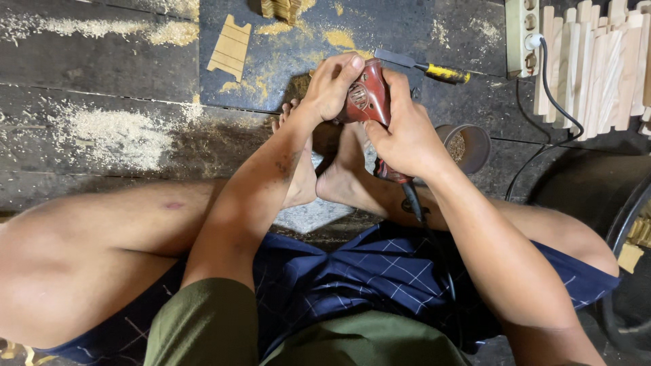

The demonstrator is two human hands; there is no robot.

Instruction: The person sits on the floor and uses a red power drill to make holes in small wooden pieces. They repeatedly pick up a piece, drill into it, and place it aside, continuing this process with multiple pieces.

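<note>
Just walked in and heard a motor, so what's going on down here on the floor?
A person sits on the dark plank floor with both hands on a red corded power tool, held over their bare feet. The left hand covers its front end; the right hand grips the body. Sawdust lies scattered, with a yellow-handled screwdriver, a small round container and stacked wooden slats nearby.

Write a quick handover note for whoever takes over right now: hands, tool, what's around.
Left hand: grip closed over the front of the red power tool.
Right hand: grip closed around its body; cord runs back over the lap.
Tool sits above the bare feet; what is under it is hidden.
Yellow-handled chisel and round tin lie to the right, cut wood pieces stacked far right.
Sawdust on the floor shows cutting done; what's left cannot be told.
</note>
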